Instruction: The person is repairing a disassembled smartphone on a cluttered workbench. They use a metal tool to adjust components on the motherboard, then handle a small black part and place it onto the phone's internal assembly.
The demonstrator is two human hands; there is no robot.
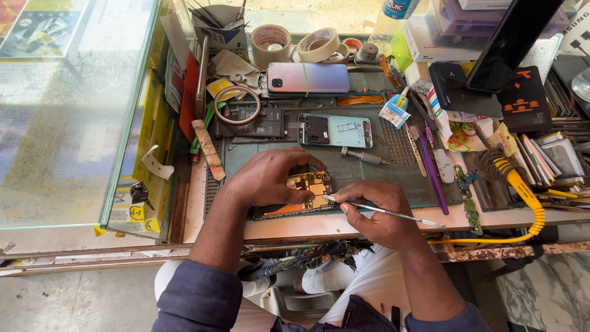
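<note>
An opened phone body [304, 197] with its circuit board exposed lies on a green work mat [369, 178] near the bench's front edge. My left hand [267, 178] rests over its left and top side, pressing it down. Just to the right, my right hand [378, 212] grips a thin metal tool [393, 214] like a pen. The tool's tip touches the board at the phone's right edge; its handle points right.
Behind the mat lie a blue phone frame [335, 130], a phone back cover [308, 78], a screwdriver [364, 157], tape rolls [271, 42] and a purple pry tool [433, 172]. A glass display case [74, 110] stands left; a yellow cable [525, 190] and stacked parts crowd the right.
</note>
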